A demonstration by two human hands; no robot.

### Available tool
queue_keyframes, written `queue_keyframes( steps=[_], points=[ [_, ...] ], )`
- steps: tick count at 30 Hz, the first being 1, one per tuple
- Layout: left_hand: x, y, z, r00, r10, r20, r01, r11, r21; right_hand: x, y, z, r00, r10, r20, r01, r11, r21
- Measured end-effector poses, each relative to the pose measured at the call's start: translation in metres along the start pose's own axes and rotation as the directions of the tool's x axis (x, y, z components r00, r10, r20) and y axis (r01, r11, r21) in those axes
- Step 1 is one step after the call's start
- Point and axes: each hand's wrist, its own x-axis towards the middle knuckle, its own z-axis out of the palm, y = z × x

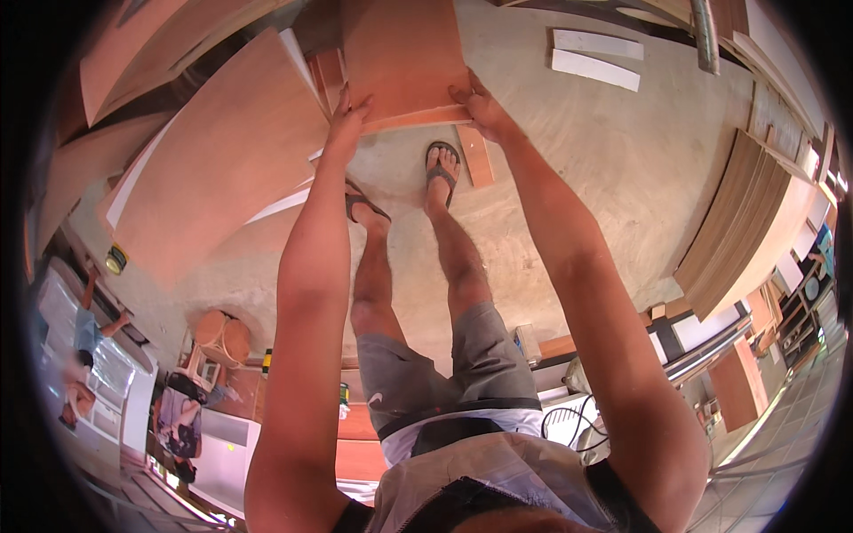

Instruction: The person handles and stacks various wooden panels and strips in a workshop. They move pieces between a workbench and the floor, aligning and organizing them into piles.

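Note:
Both arms stretch forward to a reddish-brown wooden panel (404,58) at the top middle. My left hand (349,114) grips its near left corner, thumb on the face and fingers at the side edge. My right hand (481,105) holds the near right corner in the same way. The panel's near edge shows as a thin lighter strip, slightly tilted. Its far end runs out of the picture. Under the near right corner, a narrow wood strip (475,155) lies on the floor beside my sandalled foot.
Large thin wood sheets (213,151) lean or lie at the left. Two white strips (595,58) rest on the floor at the upper right. A thick stack of boards (746,226) stands at the right. Other people (180,417) are at the lower left, near a round wooden stool (222,338).

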Motion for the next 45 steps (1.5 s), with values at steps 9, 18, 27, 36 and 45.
queue_keyframes(
  steps=[9,18,27,36,45],
  points=[
    [-0.013,-0.02,-0.016,0.963,-0.261,-0.062,0.259,0.965,-0.042,-0.044,0.005,0.025,0.967,0.174,-0.184,-0.156,0.982,0.106],
    [-0.018,0.015,0.004,0.95,-0.304,-0.077,0.302,0.953,-0.032,-0.223,0.067,0.028,0.852,0.176,-0.493,-0.18,0.983,0.04],
    [0.0,-0.017,0.001,0.951,-0.287,-0.113,0.277,0.956,-0.095,-0.494,0.21,0.005,0.39,0.6,-0.698,-0.536,0.765,0.358],
    [-0.005,-0.068,0.027,0.931,-0.291,-0.218,0.27,0.955,-0.121,-0.39,0.127,-0.061,0.728,0.379,-0.571,-0.393,0.913,0.105],
    [-0.059,-0.143,0.029,0.958,-0.284,-0.028,0.285,0.957,0.048,-0.409,0.097,-0.118,0.709,0.398,-0.582,-0.399,0.907,0.134]
  ],
)
